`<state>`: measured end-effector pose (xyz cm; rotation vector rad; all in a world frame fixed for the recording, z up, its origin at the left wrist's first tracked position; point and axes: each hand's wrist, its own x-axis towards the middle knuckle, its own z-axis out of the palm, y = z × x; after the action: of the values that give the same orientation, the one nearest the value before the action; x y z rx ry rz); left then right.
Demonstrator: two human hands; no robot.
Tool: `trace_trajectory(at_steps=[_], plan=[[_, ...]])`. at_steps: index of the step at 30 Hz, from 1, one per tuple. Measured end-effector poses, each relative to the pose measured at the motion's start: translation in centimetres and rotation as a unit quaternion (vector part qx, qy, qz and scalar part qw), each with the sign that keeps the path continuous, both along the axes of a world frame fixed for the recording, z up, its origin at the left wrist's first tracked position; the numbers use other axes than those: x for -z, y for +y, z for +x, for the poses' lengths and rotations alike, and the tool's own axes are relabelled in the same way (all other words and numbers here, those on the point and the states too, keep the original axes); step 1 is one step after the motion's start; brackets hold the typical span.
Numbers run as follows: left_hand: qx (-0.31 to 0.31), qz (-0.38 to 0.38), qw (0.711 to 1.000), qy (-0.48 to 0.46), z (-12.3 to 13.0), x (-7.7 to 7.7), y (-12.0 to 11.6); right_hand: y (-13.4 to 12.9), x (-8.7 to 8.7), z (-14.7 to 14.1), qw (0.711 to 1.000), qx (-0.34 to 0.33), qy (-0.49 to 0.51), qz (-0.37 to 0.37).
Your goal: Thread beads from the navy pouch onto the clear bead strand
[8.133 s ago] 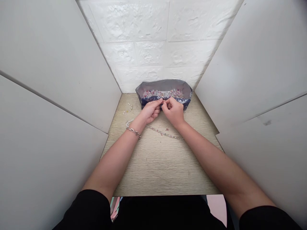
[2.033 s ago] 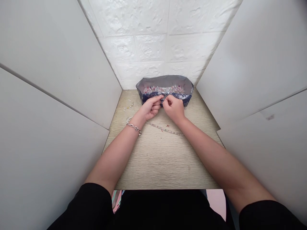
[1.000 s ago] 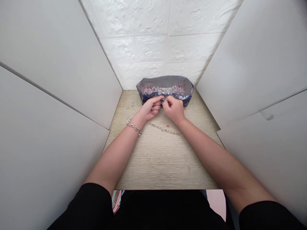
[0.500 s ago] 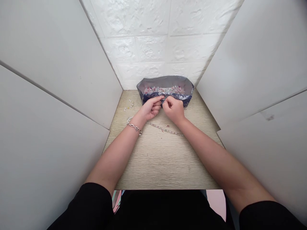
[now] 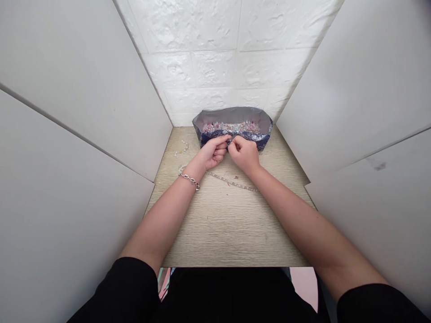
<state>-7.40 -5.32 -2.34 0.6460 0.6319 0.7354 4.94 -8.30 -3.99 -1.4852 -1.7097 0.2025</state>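
My left hand is closed in a pinch, its index finger stretched toward my other hand. Close beside it, my right hand is curled with thumb and fingertips together. What the fingertips hold is too small to make out. Both hands are at the front of a dark blue, silver-lined bag, which stands open with many small pink and clear beads inside. A string of beads lies across the table beneath my wrists, partly hidden by them.
A short curl of white and yellow beads lies left of the bag on the wooden table. White panels close in on both sides, and a white brick-patterned wall stands behind the bag.
Almost nothing differs. The whole view has shifted very slightly, while both hands keep their pinched pose before the bag.
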Motion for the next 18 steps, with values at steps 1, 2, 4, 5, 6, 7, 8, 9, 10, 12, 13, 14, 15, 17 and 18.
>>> trace_trajectory(at_steps=[1, 2, 4, 5, 6, 7, 8, 9, 10, 12, 13, 14, 15, 17, 18], plan=[[0.000, 0.003, 1.000, 0.000, 0.02, 0.02, 0.01, 0.00, 0.02, 0.00, 1.000, -0.001, -0.001, -0.003], [0.000, 0.006, 1.000, 0.000, 0.03, 0.04, 0.02, 0.01, 0.04, 0.00, 1.000, -0.002, -0.001, -0.005], [0.001, 0.011, 1.000, 0.002, 0.05, 0.08, 0.03, 0.04, 0.07, -0.01, 1.000, -0.002, -0.002, -0.008], [0.001, 0.012, 1.000, 0.003, 0.06, 0.09, 0.03, 0.05, 0.07, -0.01, 1.000, -0.001, -0.002, -0.009], [0.002, 0.013, 1.000, 0.005, 0.06, 0.09, 0.03, 0.07, 0.07, -0.02, 1.000, -0.001, -0.001, -0.008], [0.002, 0.013, 1.000, 0.007, 0.06, 0.09, 0.01, 0.08, 0.07, -0.02, 1.000, -0.001, 0.000, -0.006], [0.000, 0.014, 1.000, 0.009, 0.07, 0.08, -0.02, 0.09, 0.06, -0.02, 1.000, -0.002, 0.001, -0.003], [-0.001, 0.015, 1.000, 0.010, 0.07, 0.06, -0.05, 0.10, 0.04, -0.02, 1.000, -0.002, 0.003, -0.001], [-0.002, 0.016, 1.000, 0.011, 0.07, 0.04, -0.07, 0.10, 0.03, -0.02, 1.000, -0.002, 0.003, 0.000], [-0.001, 0.018, 1.000, 0.013, 0.09, 0.00, -0.12, 0.10, 0.02, -0.01, 1.000, -0.001, 0.001, 0.001], [-0.001, 0.019, 1.000, 0.014, 0.09, -0.02, -0.12, 0.10, 0.03, 0.00, 1.000, 0.000, 0.000, 0.001], [-0.001, 0.020, 1.000, 0.014, 0.10, -0.03, -0.11, 0.10, 0.04, 0.00, 1.000, 0.001, -0.001, 0.002], [-0.001, 0.021, 1.000, 0.014, 0.11, -0.04, -0.09, 0.10, 0.06, -0.01, 1.000, 0.002, -0.002, 0.003], [-0.005, 0.022, 1.000, 0.016, 0.13, -0.07, -0.03, 0.07, 0.09, -0.03, 1.000, 0.000, -0.005, 0.005], [-0.008, 0.021, 1.000, 0.017, 0.14, -0.08, 0.00, 0.05, 0.09, -0.04, 1.000, -0.003, -0.007, 0.004]])
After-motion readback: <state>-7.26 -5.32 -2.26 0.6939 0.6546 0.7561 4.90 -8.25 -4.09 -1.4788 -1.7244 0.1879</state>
